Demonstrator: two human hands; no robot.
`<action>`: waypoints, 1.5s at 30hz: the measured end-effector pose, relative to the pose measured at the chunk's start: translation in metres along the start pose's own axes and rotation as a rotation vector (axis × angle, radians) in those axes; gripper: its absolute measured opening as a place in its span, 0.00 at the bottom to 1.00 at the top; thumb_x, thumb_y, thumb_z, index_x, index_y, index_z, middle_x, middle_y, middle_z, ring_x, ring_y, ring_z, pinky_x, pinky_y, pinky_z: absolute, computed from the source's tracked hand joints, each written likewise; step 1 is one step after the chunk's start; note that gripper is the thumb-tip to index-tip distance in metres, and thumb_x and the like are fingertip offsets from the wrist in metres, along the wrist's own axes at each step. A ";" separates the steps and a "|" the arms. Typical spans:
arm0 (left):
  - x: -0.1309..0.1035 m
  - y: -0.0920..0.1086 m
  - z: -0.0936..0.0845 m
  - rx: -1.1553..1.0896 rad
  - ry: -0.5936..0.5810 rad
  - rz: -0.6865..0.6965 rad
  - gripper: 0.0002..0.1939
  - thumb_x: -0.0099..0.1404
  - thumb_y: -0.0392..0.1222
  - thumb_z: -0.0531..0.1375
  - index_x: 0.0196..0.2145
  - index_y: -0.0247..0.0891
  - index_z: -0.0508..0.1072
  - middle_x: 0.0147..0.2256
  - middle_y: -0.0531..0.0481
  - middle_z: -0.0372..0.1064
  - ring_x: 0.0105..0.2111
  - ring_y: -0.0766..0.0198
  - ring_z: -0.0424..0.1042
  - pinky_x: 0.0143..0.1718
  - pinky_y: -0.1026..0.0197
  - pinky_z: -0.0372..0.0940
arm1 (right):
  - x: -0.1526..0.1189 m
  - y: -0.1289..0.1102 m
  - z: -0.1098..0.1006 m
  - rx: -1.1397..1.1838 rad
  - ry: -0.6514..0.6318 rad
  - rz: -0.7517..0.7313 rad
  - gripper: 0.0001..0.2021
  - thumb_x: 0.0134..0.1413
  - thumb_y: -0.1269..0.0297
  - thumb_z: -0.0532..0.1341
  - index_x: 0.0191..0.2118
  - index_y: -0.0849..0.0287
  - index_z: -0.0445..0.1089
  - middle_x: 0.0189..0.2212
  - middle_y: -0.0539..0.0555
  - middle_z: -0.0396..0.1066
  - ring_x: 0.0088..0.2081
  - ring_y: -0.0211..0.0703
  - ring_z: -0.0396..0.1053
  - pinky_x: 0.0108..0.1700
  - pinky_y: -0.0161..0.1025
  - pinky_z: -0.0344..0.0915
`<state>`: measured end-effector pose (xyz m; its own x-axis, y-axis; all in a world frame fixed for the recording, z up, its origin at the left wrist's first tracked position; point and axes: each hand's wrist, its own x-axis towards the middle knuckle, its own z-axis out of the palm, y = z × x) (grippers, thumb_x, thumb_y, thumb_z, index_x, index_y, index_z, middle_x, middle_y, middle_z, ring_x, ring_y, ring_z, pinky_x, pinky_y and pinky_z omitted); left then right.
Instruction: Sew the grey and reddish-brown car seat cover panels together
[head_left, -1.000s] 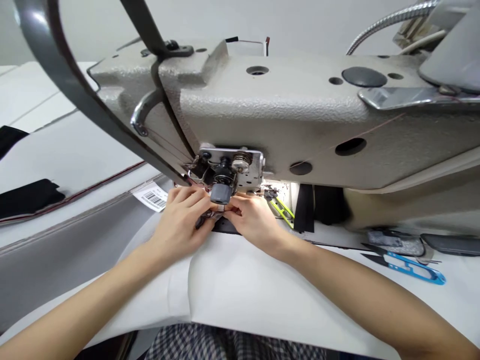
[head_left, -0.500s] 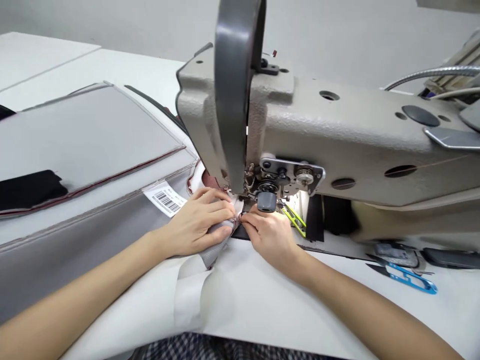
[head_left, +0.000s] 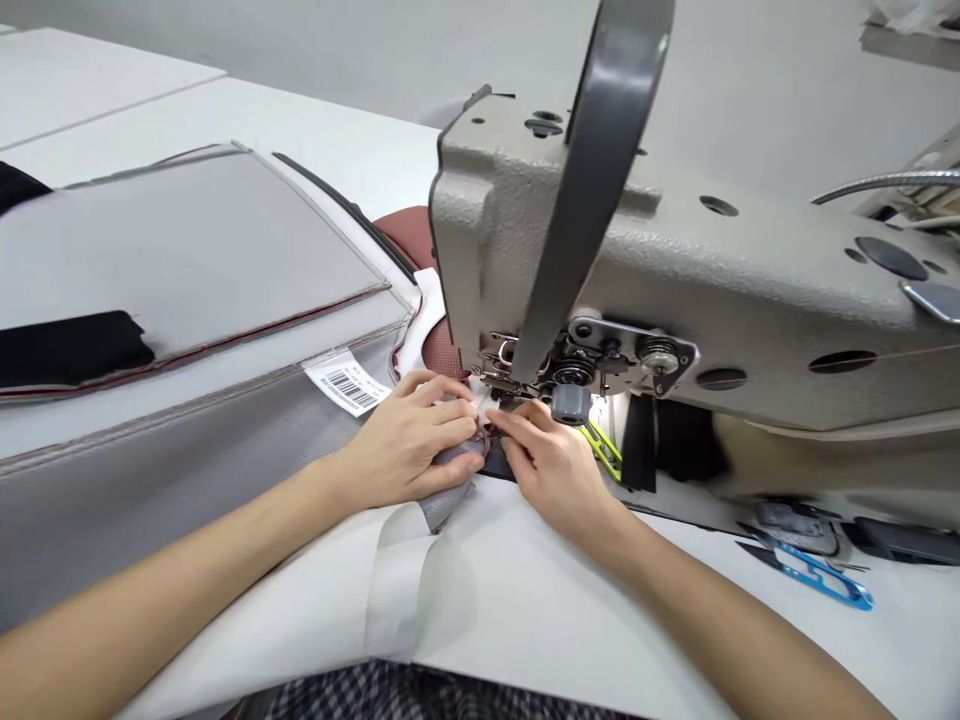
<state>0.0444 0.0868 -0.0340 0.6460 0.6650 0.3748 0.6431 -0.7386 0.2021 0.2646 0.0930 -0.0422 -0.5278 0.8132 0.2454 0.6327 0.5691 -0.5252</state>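
Observation:
A grey sewing machine [head_left: 555, 220] stands over a large sewn piece of grey fabric [head_left: 225, 470] with reddish-brown mesh parts. My left hand [head_left: 420, 435] lies on the fabric just left of the presser foot, fingers stretched out and pressing it down. My right hand [head_left: 559, 455] is at the fabric's edge in front of the needle area, its index finger and thumb bent close together on that edge. The fingertips of both hands almost meet. A white barcode label [head_left: 349, 384] rests on the fabric beside my left hand. The needle tip is hidden.
Yellow-green thread snips [head_left: 604, 450] lie behind my right hand. Blue thread snips [head_left: 825, 578] are on the white table [head_left: 510, 580] at right, near a dark flat object [head_left: 904, 540]. A dark curved bar [head_left: 592, 190] crosses the machine head. White sheet material [head_left: 300, 600] curls at the front.
The view has shifted, so the machine appears further right and its curved bar more slanted. My right index finger has stretched forward along the fabric edge. My left hand stays flat on the fabric.

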 end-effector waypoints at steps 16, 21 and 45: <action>0.017 -0.012 0.001 0.015 -0.008 -0.009 0.18 0.73 0.50 0.49 0.38 0.38 0.74 0.37 0.48 0.76 0.40 0.56 0.67 0.47 0.51 0.55 | 0.005 0.005 0.000 -0.168 -0.069 0.048 0.15 0.63 0.69 0.54 0.50 0.53 0.76 0.38 0.53 0.75 0.35 0.42 0.73 0.29 0.36 0.59; 0.025 -0.011 -0.011 -0.001 -0.109 -0.060 0.22 0.72 0.57 0.49 0.41 0.38 0.75 0.35 0.46 0.75 0.39 0.54 0.68 0.45 0.50 0.58 | 0.009 0.007 -0.003 -0.086 -0.110 0.169 0.15 0.61 0.68 0.57 0.52 0.56 0.72 0.42 0.54 0.78 0.41 0.46 0.75 0.39 0.38 0.66; 0.015 0.023 -0.010 0.426 -0.166 -0.120 0.22 0.58 0.32 0.53 0.49 0.42 0.73 0.40 0.44 0.73 0.44 0.50 0.66 0.44 0.48 0.60 | -0.002 0.010 0.002 -0.078 -0.075 -0.150 0.18 0.61 0.74 0.53 0.53 0.58 0.73 0.41 0.56 0.74 0.43 0.44 0.72 0.46 0.39 0.66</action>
<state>0.0644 0.0788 -0.0148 0.5918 0.7769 0.2150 0.8060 -0.5678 -0.1672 0.2706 0.0970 -0.0491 -0.6584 0.7086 0.2538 0.5840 0.6937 -0.4216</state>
